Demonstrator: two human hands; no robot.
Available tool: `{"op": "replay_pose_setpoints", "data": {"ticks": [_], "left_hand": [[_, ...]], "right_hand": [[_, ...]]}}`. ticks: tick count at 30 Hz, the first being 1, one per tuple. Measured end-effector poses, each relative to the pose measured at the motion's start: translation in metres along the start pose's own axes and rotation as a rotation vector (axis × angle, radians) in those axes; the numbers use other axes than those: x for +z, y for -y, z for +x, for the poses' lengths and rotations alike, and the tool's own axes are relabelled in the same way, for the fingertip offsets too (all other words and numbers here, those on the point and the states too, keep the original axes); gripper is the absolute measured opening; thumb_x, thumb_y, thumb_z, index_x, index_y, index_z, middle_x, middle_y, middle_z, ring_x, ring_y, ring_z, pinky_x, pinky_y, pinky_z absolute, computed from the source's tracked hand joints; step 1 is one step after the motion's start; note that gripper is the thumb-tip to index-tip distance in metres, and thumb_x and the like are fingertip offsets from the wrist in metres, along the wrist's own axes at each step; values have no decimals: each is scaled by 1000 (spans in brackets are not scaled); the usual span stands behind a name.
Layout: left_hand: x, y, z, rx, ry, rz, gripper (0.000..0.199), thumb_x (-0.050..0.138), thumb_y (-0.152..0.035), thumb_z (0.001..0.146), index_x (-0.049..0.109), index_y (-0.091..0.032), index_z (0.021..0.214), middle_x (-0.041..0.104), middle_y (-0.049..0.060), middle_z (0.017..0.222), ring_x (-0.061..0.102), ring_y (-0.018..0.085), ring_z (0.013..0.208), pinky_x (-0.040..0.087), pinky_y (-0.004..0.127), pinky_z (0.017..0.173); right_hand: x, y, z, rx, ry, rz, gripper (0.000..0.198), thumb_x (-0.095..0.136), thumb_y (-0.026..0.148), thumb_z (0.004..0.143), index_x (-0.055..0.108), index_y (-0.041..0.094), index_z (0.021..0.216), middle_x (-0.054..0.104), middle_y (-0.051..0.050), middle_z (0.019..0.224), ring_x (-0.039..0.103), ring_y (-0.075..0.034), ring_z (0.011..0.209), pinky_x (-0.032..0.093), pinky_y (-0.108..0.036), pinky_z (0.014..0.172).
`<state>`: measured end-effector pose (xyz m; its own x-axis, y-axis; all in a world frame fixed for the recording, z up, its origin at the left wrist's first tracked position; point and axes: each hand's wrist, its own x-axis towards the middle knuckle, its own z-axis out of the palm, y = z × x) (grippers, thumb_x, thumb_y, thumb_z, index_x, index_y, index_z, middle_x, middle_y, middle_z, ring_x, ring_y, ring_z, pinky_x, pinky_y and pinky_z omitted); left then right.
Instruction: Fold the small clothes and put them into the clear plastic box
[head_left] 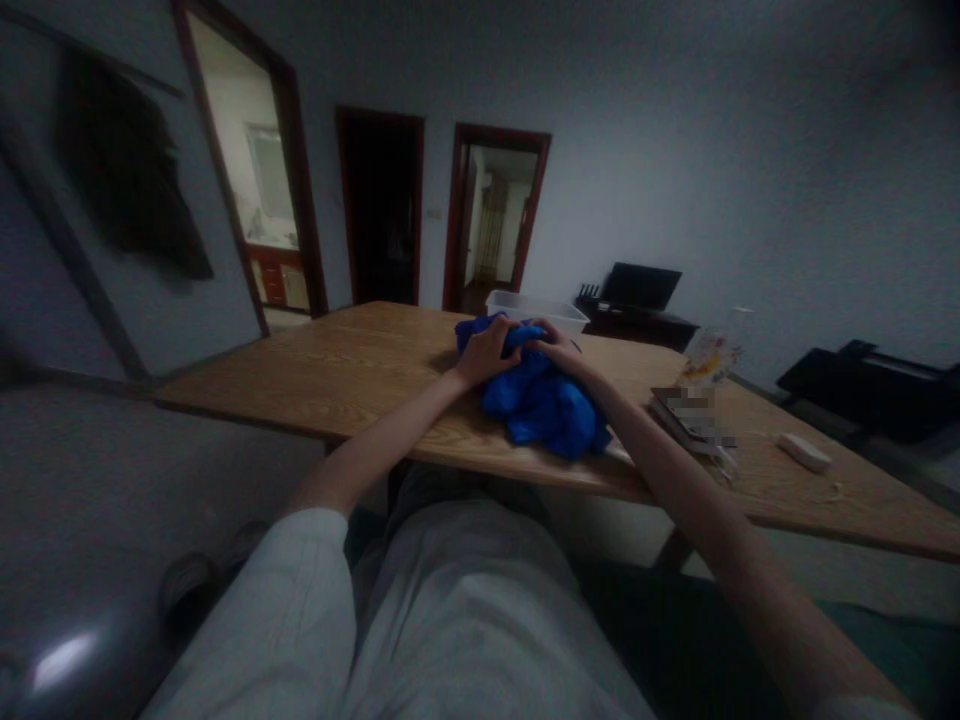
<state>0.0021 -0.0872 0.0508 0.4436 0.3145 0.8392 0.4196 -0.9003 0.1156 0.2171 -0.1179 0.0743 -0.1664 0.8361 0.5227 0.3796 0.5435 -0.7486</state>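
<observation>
A crumpled bundle of bright blue cloth (551, 408) lies on the wooden table (360, 365) in front of me; its exact kind cannot be made out. My left hand (486, 354) grips the upper left of the bundle, fingers bent into the folds. On the upper right, my right hand (555, 350) is curled over the same cloth, close to the left one. Some fingertips are hidden in the fabric. Just behind the bundle stands a clear plastic bin (536, 308), partly covered by the cloth and my hands.
To the right, a dark book-like item (690, 420) lies near a clear plastic bag (709, 355) with a coloured print. A small whitish block (804, 452) sits farther right. Across the room a black screen (641, 287) stands on a dark cabinet, and doorways open in the far wall.
</observation>
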Motion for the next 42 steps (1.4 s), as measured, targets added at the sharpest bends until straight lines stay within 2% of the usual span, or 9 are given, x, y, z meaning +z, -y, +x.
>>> {"op": "replay_pose_setpoints", "data": {"ticks": [4,8,12,15,20,26,30,35,42], "left_hand": [[4,3,1,18,-8,8,44,59,-31,90,48,-18,131,61,13,126,65,28,117,56,39,94],[9,7,0,74,-12,9,44,59,-30,88,48,-17,128,59,13,124,64,28,117,55,40,93],[11,10,-2,141,-8,18,45,59,-27,86,47,-16,127,59,15,123,63,29,115,54,43,94],[9,11,-2,186,-25,57,41,60,-25,85,49,-16,124,60,16,123,60,32,117,50,48,100],[6,12,0,236,-64,113,23,56,-26,89,52,-19,111,61,16,119,57,32,118,45,53,104],[7,14,1,311,-26,132,22,56,-34,95,54,-18,110,62,18,121,56,34,121,43,56,106],[4,10,1,281,-20,94,28,54,-34,96,54,-18,120,61,18,129,55,34,127,43,56,108],[3,10,0,188,-70,58,52,57,-34,93,45,-15,140,55,19,139,51,33,135,41,51,112],[12,18,-1,1,-26,56,57,58,-40,95,44,-14,144,59,18,138,58,34,124,44,50,108]], "right_hand": [[1,1,1,7,18,35,48,79,50,76,66,26,114,73,-2,108,65,-24,105,54,-35,94],[-1,-2,4,-26,15,50,38,66,55,85,70,25,107,72,-2,112,64,-24,112,49,-36,106],[-3,-1,4,-26,71,57,35,68,49,84,73,25,109,73,-1,116,63,-25,119,45,-37,112],[-4,6,1,-29,129,47,40,71,47,83,73,27,117,72,-1,124,62,-26,124,43,-40,115],[-4,19,-5,-38,213,-80,57,80,48,81,69,32,134,64,0,143,55,-29,137,36,-42,122],[-6,18,-5,-1,237,-95,70,83,50,78,64,33,143,59,0,151,53,-32,141,39,-47,122],[-7,13,-5,47,182,-86,70,84,52,76,66,32,140,62,-2,147,54,-33,139,39,-50,122],[-2,14,-8,86,119,42,65,82,50,77,67,32,137,68,-2,137,61,-31,130,47,-49,115],[1,15,-11,83,69,178,62,84,39,70,67,33,130,71,0,127,66,-26,118,54,-41,106]]}}
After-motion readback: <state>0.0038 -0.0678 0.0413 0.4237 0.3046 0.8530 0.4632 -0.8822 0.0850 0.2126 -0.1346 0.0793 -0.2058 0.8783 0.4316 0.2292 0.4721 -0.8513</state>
